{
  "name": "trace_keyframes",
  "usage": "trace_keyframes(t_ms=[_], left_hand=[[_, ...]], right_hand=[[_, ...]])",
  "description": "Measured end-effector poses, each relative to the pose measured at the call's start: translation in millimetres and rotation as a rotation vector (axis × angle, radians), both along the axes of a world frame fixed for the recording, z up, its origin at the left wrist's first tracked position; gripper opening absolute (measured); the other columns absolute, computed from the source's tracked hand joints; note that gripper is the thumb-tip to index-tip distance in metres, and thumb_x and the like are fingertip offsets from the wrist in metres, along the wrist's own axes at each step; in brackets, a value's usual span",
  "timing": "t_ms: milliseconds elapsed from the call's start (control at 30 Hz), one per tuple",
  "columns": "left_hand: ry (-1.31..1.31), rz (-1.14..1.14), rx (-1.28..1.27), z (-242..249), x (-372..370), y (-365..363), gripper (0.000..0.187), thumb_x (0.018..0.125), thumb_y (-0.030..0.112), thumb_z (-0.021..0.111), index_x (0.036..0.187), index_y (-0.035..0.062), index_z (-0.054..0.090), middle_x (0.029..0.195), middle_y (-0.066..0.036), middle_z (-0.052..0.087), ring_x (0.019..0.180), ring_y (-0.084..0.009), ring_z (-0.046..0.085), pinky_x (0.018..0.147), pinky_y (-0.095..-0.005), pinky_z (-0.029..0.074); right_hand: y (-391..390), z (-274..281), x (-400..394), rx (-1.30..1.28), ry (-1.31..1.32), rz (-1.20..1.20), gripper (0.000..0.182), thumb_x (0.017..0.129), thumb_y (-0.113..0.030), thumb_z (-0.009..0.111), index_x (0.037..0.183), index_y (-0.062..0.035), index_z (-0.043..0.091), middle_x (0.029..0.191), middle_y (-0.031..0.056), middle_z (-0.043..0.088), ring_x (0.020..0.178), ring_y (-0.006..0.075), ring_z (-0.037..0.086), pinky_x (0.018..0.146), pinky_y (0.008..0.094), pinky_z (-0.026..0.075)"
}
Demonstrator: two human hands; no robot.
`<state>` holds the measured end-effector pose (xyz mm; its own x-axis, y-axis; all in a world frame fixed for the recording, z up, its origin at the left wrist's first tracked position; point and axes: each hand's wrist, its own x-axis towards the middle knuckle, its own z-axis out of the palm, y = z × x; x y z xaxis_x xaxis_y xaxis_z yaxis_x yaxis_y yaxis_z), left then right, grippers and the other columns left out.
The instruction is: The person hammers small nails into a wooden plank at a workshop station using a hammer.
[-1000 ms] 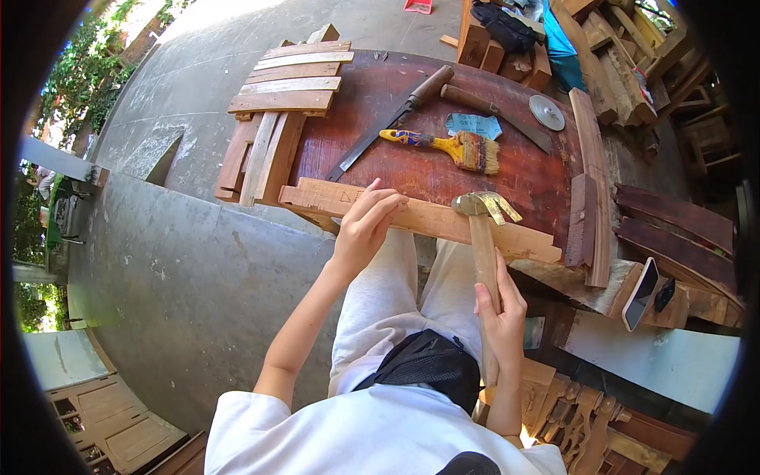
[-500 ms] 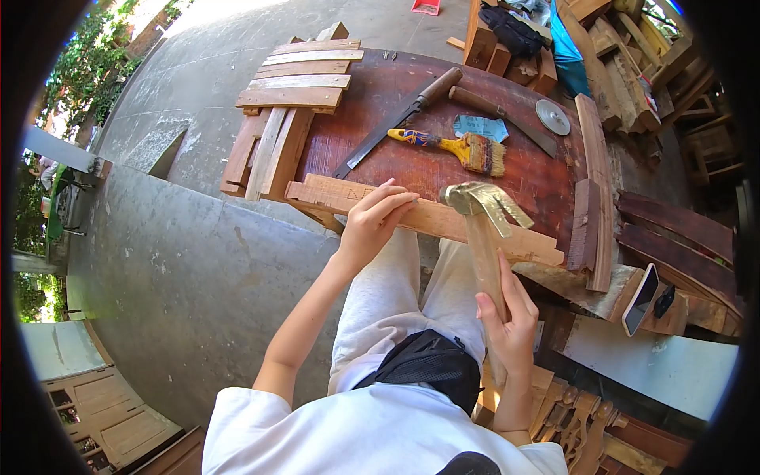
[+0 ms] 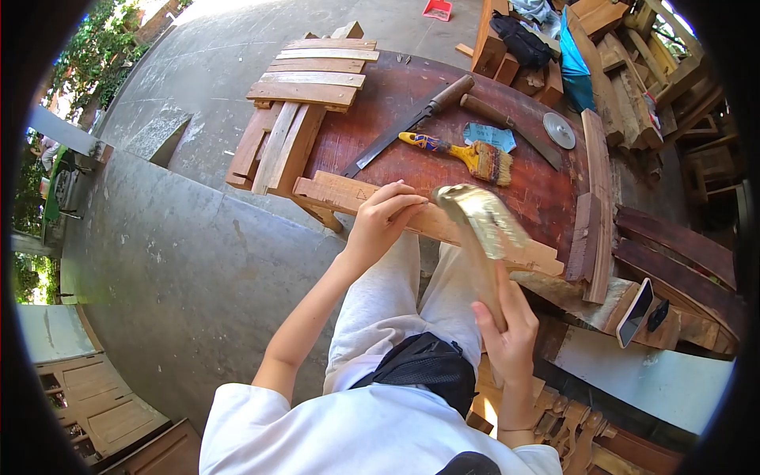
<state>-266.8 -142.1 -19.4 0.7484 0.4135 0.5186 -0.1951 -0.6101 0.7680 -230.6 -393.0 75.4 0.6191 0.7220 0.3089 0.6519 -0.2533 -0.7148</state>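
A claw hammer (image 3: 484,215) is gripped by its wooden handle in my right hand (image 3: 507,332). Its brassy head, smeared by motion, hangs over a long wooden bar (image 3: 332,190). The bar lies along the near edge of the dark red tabletop (image 3: 380,87) and bears a small pencilled triangle. My left hand (image 3: 384,226) is closed in a pinch at the bar's upper side, just left of the hammer head. Whatever sits between those fingertips is hidden or too small to name.
On the tabletop lie a handsaw (image 3: 412,123), a paintbrush (image 3: 463,157), a wooden-handled blade (image 3: 514,131), a blue packet (image 3: 489,136) and a metal disc (image 3: 559,131). Slatted wood pieces (image 3: 313,79) rest at the left. A phone (image 3: 635,313) and stacked timber (image 3: 625,87) are at right.
The hammer head has shifted slightly and blurred, its claw swinging lower to the right. My left hand keeps its pinch at the bar. The whole view has moved a little.
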Motion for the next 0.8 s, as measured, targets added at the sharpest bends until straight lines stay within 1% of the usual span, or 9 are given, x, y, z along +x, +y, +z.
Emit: trace_keyframes(t_ms=[100,200,267,367,433,533,633,733,800], left_hand=[[-0.008,-0.003,0.008,-2,1,0,0.017,0.081,-0.006,0.071,0.098,-0.0037,0.072,0.098,-0.013,0.07,0.094,-0.0281,0.07,0.089,-0.0365,0.055],[-0.004,-0.01,0.007,-1,-1,0,0.017,0.081,-0.006,0.072,0.098,-0.0036,0.072,0.1,-0.013,0.07,0.097,-0.0292,0.07,0.088,-0.0362,0.055],[-0.001,-0.004,0.005,-2,0,2,0.017,0.081,-0.005,0.072,0.098,-0.0036,0.071,0.101,-0.014,0.07,0.099,-0.0301,0.07,0.087,-0.0362,0.056],[0.003,-0.026,0.032,-6,-1,3,0.018,0.081,-0.006,0.071,0.099,-0.0043,0.071,0.103,-0.014,0.069,0.104,-0.032,0.069,0.087,-0.0358,0.056],[-0.056,0.011,0.065,4,0,-1,0.014,0.083,-0.002,0.072,0.097,-0.0034,0.07,0.099,-0.011,0.067,0.089,-0.0278,0.066,0.078,-0.0364,0.054],[0.006,-0.009,0.028,3,-1,-1,0.018,0.081,-0.006,0.071,0.099,-0.0047,0.07,0.104,-0.013,0.069,0.1,-0.0299,0.07,0.084,-0.0362,0.055],[0.004,-0.013,0.013,-1,0,0,0.018,0.082,-0.005,0.071,0.099,-0.004,0.07,0.103,-0.013,0.068,0.095,-0.0278,0.069,0.081,-0.0357,0.055],[-0.003,-0.028,0.039,-2,1,1,0.015,0.083,-0.005,0.071,0.098,-0.0037,0.07,0.102,-0.012,0.068,0.092,-0.027,0.068,0.078,-0.035,0.055],[-0.012,-0.023,0.052,-1,1,0,0.016,0.084,-0.002,0.071,0.099,-0.0022,0.07,0.1,-0.012,0.067,0.092,-0.028,0.067,0.079,-0.0361,0.055]], right_hand=[[-3,2,-4,0.076,0.078,-0.07,0.06,0.09,-0.009,0.073,0.145,0.0006,0.051,0.102,0.0179,0.065,0.076,0.0265,0.064,0.068,0.0347,0.054],[6,-11,0,0.143,-0.049,-0.047,0.059,0.092,-0.011,0.072,0.146,0.0005,0.05,0.101,0.0181,0.065,0.076,0.0261,0.065,0.068,0.0344,0.054],[6,-14,5,-0.066,0.006,0.067,0.059,0.092,-0.011,0.072,0.145,0.0013,0.05,0.1,0.018,0.065,0.075,0.0246,0.065,0.068,0.0335,0.054],[7,-1,2,-0.023,-0.025,0.076,0.058,0.091,-0.008,0.072,0.144,0.0019,0.05,0.1,0.0184,0.065,0.075,0.0246,0.066,0.067,0.0336,0.055],[5,10,-1,0.005,-0.012,0.073,0.058,0.091,-0.008,0.072,0.144,0.0019,0.051,0.1,0.0186,0.065,0.075,0.0252,0.066,0.067,0.0339,0.055],[1,12,-3,0.104,-0.16,0.029,0.057,0.091,-0.008,0.072,0.144,0.002,0.051,0.1,0.0184,0.065,0.076,0.0256,0.066,0.067,0.0331,0.055],[1,-8,-3,0.104,-0.15,0.008,0.058,0.091,-0.009,0.073,0.143,0.0023,0.051,0.098,0.0191,0.065,0.076,0.0262,0.066,0.066,0.0326,0.054],[1,-19,3,-0.064,-0.058,0.047,0.059,0.092,-0.011,0.072,0.144,0.0026,0.05,0.095,0.0197,0.064,0.074,0.0271,0.065,0.066,0.0333,0.054],[-2,-17,4,-0.008,0.016,0.028,0.059,0.094,-0.012,0.07,0.147,0.0021,0.048,0.092,0.0158,0.064,0.068,0.0205,0.062,0.062,0.0309,0.052]])
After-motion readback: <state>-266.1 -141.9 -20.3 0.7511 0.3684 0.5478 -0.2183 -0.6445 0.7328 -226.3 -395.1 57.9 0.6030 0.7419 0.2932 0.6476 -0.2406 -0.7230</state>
